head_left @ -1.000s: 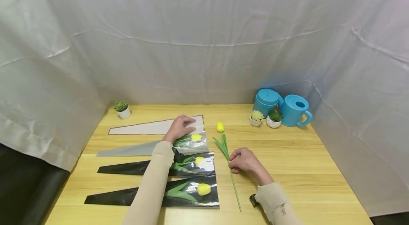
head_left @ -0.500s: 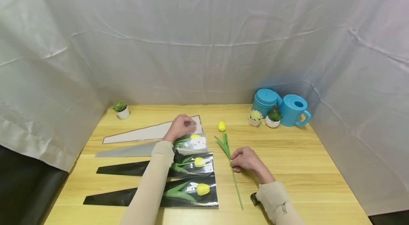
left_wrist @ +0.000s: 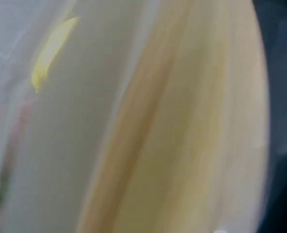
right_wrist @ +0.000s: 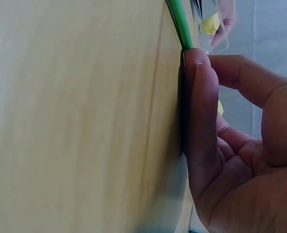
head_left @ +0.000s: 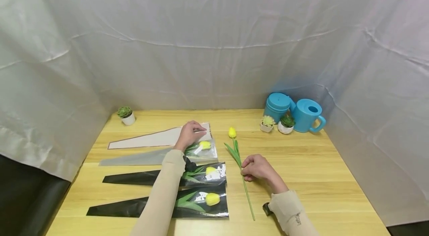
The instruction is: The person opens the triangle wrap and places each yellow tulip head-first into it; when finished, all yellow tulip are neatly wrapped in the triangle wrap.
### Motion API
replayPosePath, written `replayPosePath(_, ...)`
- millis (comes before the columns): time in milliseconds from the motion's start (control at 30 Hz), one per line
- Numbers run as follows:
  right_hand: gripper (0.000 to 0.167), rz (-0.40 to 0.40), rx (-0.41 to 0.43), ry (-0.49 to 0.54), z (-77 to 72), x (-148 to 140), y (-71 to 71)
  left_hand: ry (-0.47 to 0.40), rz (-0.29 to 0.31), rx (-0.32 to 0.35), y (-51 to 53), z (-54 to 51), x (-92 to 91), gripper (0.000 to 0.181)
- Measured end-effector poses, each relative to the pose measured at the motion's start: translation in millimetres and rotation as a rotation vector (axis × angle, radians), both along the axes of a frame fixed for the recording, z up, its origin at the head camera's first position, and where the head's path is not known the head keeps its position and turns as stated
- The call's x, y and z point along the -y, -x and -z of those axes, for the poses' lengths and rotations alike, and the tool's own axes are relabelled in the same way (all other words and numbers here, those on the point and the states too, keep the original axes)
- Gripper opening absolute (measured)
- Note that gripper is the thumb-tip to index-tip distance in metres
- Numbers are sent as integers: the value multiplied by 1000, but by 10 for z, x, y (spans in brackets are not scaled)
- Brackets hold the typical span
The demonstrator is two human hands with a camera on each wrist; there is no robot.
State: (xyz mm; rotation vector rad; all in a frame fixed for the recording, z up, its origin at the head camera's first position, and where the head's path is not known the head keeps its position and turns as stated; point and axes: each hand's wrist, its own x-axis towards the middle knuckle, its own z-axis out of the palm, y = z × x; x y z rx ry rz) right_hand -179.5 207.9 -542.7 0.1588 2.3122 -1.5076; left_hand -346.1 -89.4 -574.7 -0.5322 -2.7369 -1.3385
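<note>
My right hand pinches the green stem of an artificial yellow tulip between thumb and fingertips, low over the table; in the right wrist view the stem rises from the fingertips. My left hand has curved fingers at the wide end of a white tapered flower sleeve with a dark border, seemingly pinching its edge. Just in front lies a grey sleeve with a yellow tulip inside. The left wrist view is blurred; a yellow bloom shows under clear film, and no fingers are visible.
Two black sleeves, each holding a yellow tulip, lie nearer on the wooden table. A potted succulent stands back left. Back right are two small potted plants, a blue lidded container and a blue watering can.
The white sleeve has shifted nearer to the grey one, its narrow tip moving left and toward me. The left hand stays near the wide end. The right hand and tulip are nearly still.
</note>
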Motion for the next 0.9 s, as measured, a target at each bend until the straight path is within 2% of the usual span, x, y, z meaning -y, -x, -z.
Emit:
replayPosePath(200,17,2,13,-11,5,4,-5,-152,-40,78,-25,51,36,11)
replayPosePath(367,17,-11,2,5,-8,2,3,-268,-31,79,-15,58,57,13)
replayPosePath(533,18,-15,1,11,-9,-6,15,-324,-32,88,-15,47,65,17)
replayPosePath(733,17,-12,7,5,-7,-5,6,-399,-59,143,-25,54,80,18)
replayPosePath(900,17,-8,0,-1,-11,7,7,-458,-72,154,-1,59,100,19)
